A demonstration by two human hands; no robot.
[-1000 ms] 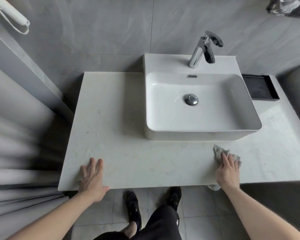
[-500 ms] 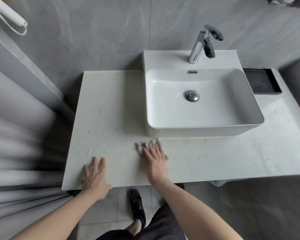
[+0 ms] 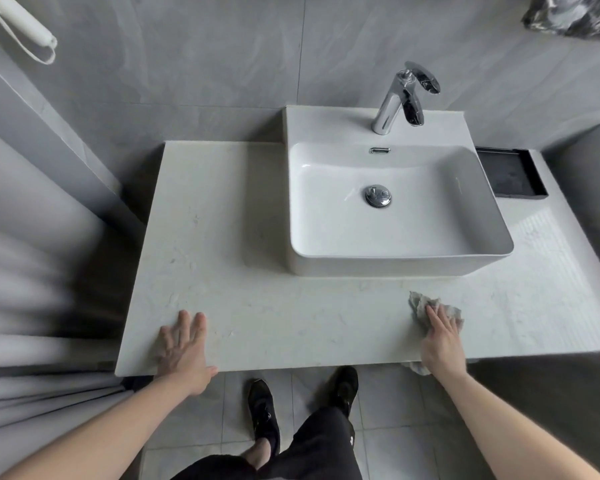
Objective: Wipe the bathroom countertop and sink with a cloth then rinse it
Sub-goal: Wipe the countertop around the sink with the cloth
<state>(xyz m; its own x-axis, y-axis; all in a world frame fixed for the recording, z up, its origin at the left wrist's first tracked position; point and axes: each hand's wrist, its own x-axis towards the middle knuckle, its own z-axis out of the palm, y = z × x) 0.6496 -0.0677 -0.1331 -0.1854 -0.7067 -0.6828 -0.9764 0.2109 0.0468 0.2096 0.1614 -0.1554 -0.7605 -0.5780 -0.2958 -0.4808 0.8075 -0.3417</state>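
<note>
hands (image 3: pixel 184 348): 2 | cloth (image 3: pixel 423 306): 1 | sink (image 3: pixel 326 202): 1 | faucet (image 3: pixel 388 105): 1 | black tray (image 3: pixel 506 174): 1 | shoes (image 3: pixel 264 410): 2

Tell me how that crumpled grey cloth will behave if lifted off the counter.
The crumpled grey cloth looks limp: it bunches in irregular folds under the right hand, so it will probably droop. It seems thin and likely light. Flat fingers press it onto the pale marble countertop, so it probably slides easily.
</note>
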